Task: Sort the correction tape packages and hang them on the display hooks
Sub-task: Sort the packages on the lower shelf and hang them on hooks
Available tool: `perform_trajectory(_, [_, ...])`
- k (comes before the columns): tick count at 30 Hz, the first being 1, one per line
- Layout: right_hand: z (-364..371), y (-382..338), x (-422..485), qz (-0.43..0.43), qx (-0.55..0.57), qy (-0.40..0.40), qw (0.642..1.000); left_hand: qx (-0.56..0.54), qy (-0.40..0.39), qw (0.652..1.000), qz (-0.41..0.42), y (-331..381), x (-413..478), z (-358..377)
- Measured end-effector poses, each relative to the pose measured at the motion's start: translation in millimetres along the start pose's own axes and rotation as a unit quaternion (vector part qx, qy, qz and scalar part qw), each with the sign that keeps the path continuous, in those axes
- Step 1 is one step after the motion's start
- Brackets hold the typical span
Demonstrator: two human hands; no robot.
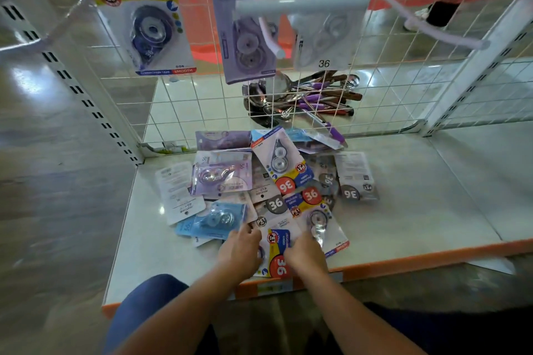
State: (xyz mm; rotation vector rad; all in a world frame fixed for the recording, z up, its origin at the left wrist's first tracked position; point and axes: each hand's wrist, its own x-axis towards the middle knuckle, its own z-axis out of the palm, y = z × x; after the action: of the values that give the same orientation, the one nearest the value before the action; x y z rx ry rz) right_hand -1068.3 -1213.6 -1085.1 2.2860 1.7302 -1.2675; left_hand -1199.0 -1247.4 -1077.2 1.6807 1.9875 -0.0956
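Several correction tape packages (268, 181) lie in a loose pile on the white shelf (403, 210). They are colourful, purple, blue and white ones. A colourful package (277, 251) marked 36 sits at the shelf's front edge between my hands. My left hand (240, 251) holds its left side and my right hand (305, 255) its right side, fingers curled down. Above, three packages hang on hooks: a colourful one (147, 17) on the left, a purple one (245, 46) in the middle and a white one (323, 37) on the right.
A white wire grid (389, 89) backs the shelf, with slotted uprights (86, 101) at both sides. Bare hooks (432, 23) jut toward me at head height. Behind the grid lies a heap of metal utensils (305, 98). The shelf's front lip is orange (432, 256).
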Motion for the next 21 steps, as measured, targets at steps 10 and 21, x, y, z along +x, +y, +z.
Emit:
perform_trajectory(10, [-6,-16,-16,-0.019,0.076,0.011,0.997,-0.09,0.04,0.995,-0.002,-15,-6,-1])
perform_trajectory(21, [-102,-104,-68,-0.315,0.155,0.09,0.932,-0.284,0.205,0.937,-0.017,-19,-25,-55])
